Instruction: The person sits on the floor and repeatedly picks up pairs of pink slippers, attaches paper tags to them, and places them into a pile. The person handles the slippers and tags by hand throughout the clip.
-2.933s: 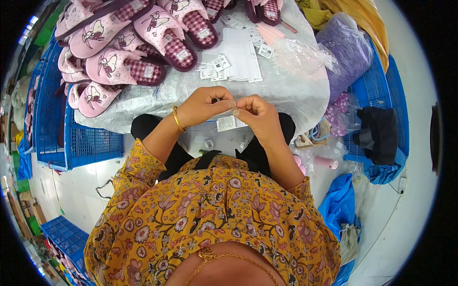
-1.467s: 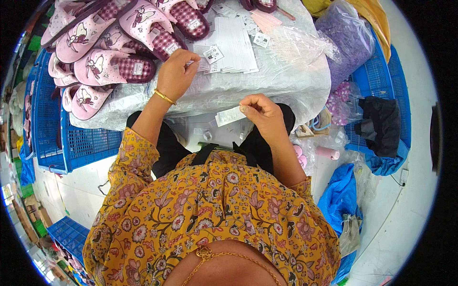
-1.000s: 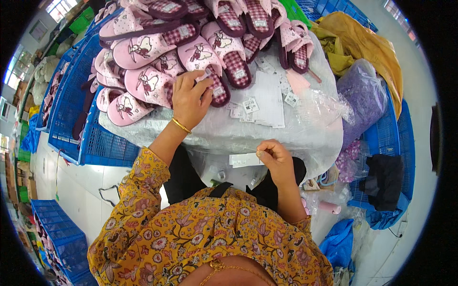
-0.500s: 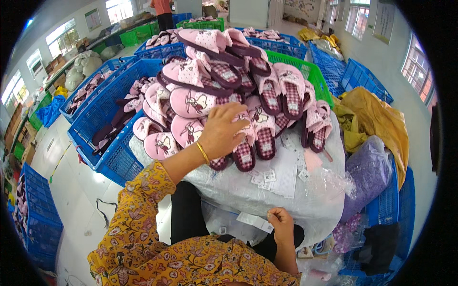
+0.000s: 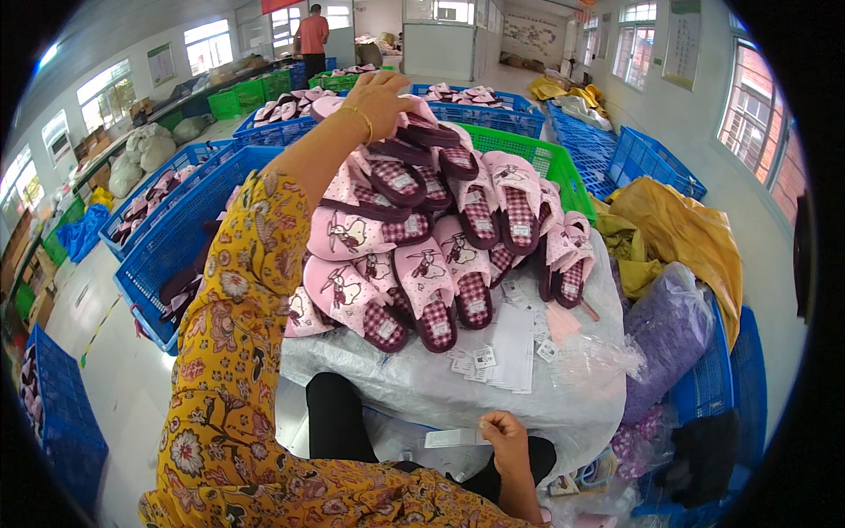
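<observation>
A heap of pink slippers [image 5: 348,233] with dark maroon soles and checked insoles rises on the wrapped work surface [image 5: 387,374]. My left hand [image 5: 377,99] reaches over the top of the heap, by the uppermost slippers. Its fingers look spread and bent over them; the thumb is hidden. Low in front of my lap, my right hand [image 5: 509,444] pinches a small stack of white cards [image 5: 453,437] by one end. Loose white printed sheets and tags [image 5: 510,352] lie at the near side of the heap.
Blue crates [image 5: 145,273] with more slippers stand to the left, and a green crate [image 5: 528,150] sits behind the heap. On the right are yellow sacking [image 5: 682,233] and a purple plastic-wrapped bundle [image 5: 669,343]. A person in a red top [image 5: 312,40] stands far back.
My left hand has moved from the middle slippers up and away to the top of the heap. The view has shifted slightly. My right hand keeps its cards near my lap.
</observation>
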`<act>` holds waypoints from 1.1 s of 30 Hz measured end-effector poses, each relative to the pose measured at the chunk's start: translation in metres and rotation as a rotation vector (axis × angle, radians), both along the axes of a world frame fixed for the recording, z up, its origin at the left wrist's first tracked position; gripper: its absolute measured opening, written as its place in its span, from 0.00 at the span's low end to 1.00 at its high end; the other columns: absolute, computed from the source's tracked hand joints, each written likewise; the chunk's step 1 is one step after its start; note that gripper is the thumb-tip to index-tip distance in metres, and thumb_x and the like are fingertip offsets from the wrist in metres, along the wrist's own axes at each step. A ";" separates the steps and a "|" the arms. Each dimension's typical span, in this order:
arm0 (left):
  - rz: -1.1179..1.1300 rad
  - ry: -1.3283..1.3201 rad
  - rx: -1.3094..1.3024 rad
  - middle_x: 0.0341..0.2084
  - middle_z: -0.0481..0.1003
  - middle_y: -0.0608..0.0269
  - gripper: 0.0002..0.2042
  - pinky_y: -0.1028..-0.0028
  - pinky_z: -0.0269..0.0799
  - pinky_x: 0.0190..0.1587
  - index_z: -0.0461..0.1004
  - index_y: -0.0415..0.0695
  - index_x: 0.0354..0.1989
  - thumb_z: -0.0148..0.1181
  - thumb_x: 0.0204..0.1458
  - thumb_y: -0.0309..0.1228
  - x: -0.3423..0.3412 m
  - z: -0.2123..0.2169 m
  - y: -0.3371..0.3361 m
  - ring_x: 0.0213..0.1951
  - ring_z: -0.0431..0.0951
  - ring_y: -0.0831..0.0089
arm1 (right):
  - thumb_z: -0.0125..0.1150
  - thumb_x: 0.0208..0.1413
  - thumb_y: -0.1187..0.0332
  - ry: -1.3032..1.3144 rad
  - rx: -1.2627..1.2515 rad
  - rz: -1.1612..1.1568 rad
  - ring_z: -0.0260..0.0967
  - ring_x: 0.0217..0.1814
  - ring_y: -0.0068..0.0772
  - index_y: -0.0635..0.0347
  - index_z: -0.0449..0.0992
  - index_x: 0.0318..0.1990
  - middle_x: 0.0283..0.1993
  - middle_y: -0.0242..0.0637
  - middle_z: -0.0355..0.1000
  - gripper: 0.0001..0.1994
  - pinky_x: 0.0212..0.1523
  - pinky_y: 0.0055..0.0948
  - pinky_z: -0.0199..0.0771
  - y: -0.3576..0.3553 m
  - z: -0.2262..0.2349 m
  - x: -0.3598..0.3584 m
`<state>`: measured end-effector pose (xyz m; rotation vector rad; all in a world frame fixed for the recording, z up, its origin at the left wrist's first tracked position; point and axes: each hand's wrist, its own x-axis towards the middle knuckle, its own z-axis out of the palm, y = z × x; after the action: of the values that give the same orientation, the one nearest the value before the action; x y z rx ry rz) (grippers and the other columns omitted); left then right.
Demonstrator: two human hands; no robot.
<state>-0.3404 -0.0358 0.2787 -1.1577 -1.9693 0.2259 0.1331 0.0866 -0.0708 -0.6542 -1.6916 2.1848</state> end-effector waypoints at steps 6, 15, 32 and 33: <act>0.575 -0.309 -0.233 0.59 0.70 0.58 0.22 0.53 0.60 0.64 0.75 0.65 0.57 0.64 0.51 0.38 -0.019 0.012 0.054 0.62 0.68 0.56 | 0.64 0.56 0.76 -0.064 -0.016 -0.083 0.65 0.31 0.16 0.66 0.77 0.40 0.32 0.27 0.72 0.06 0.34 0.18 0.66 0.008 -0.007 0.013; 0.433 -0.218 -0.085 0.44 0.80 0.57 0.14 0.65 0.75 0.47 0.81 0.48 0.44 0.65 0.50 0.39 -0.020 0.015 0.054 0.49 0.80 0.61 | 0.65 0.56 0.74 -0.090 -0.026 -0.124 0.63 0.31 0.14 0.66 0.77 0.40 0.31 0.25 0.71 0.07 0.34 0.17 0.65 0.013 -0.012 0.014; -0.500 -0.075 -0.125 0.44 0.71 0.57 0.09 0.65 0.65 0.39 0.80 0.43 0.32 0.55 0.49 0.32 0.243 -0.130 0.092 0.38 0.74 0.66 | 0.56 0.60 0.76 0.408 0.466 -0.652 0.61 0.36 0.21 0.64 0.70 0.42 0.39 0.33 0.64 0.05 0.40 0.21 0.64 -0.007 0.071 0.048; -0.527 -0.032 -0.110 0.45 0.71 0.57 0.09 0.66 0.63 0.39 0.80 0.44 0.33 0.55 0.49 0.32 0.251 -0.150 0.094 0.39 0.72 0.68 | 0.54 0.59 0.78 0.433 0.590 -0.655 0.60 0.35 0.23 0.64 0.69 0.41 0.39 0.32 0.64 0.04 0.40 0.20 0.63 -0.009 0.082 0.047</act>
<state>-0.0898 0.0582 0.1288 -1.7112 -1.6230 0.0382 0.1802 0.0780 0.0109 -0.4366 -1.4902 1.1883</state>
